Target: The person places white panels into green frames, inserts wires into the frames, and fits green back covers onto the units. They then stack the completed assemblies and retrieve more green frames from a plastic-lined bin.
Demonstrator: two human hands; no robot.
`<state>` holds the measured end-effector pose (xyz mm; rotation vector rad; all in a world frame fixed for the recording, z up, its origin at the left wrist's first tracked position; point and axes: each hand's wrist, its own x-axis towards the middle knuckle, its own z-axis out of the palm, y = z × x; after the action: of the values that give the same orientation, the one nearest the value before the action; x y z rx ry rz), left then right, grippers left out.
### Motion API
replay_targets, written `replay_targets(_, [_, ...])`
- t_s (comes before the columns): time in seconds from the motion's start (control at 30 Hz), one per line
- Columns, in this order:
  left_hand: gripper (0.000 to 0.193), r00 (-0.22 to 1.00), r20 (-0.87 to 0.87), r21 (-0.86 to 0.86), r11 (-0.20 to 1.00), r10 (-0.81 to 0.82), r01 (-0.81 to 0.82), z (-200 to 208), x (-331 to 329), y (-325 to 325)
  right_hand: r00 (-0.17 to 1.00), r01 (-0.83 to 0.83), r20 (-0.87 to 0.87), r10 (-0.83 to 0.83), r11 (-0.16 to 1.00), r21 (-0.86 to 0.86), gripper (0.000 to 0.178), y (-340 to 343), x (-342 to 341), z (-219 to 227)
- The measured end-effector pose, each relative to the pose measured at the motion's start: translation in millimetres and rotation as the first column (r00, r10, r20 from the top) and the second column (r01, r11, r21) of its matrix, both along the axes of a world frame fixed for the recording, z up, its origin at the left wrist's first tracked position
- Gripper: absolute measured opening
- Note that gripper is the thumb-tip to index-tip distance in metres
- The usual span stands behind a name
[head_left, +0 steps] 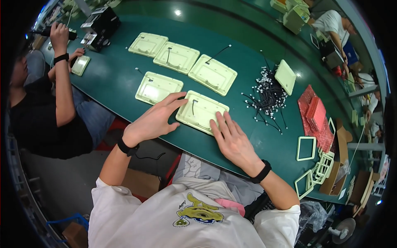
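Note:
A pale green plastic panel (pixel 202 113) with a raised rim lies on the table in front of me, a short black cable (pixel 193 108) on its inner face. My left hand (pixel 154 120) is at its left edge, thumb and fingers spread, gripping nothing. On the panel's right edge rest the outstretched fingers of my right hand (pixel 236 142), also open. Just beyond my left hand is a similar panel (pixel 159 87) with a cable reaching past its corner. Farther back, three more panels lie in a row, the right one (pixel 213 74) with its cable sticking out.
Right of the panels lies a heap of black cables with white connectors (pixel 269 93), a panel (pixel 285 77) leaning on it. Red bubble wrap (pixel 316 118), pale green frames (pixel 306 149) and a cardboard box (pixel 337 165) lie farther right. At left, a co-worker holds a black tool (pixel 53 32).

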<state>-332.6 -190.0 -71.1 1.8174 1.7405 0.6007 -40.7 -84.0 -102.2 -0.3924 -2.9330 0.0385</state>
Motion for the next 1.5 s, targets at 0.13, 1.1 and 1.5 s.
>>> replay_targets(0.13, [0.082, 0.983, -0.11, 0.053, 0.987, -0.144, 0.151, 2.5, 2.0, 21.3, 1.0, -0.021, -0.018, 0.02, 0.999, -0.048, 0.06, 1.5, 0.9, -3.8])
replay_targets(1.1, [0.087, 0.949, -0.313, 0.221, 0.975, 0.037, 0.035, 87.7, -6.8, -7.9, 0.492, 0.868, 0.052, -0.869, 0.486, -0.103, 0.02, 76.6, 265.0, 0.4])
replay_targets(1.5, [0.124, 0.938, 0.071, 0.286, 0.907, -0.34, 0.308, 43.6, 166.7, 55.1, 0.42, 0.064, -0.045, -0.906, 0.079, -0.995, 0.018, -26.7, 192.8, 71.0])
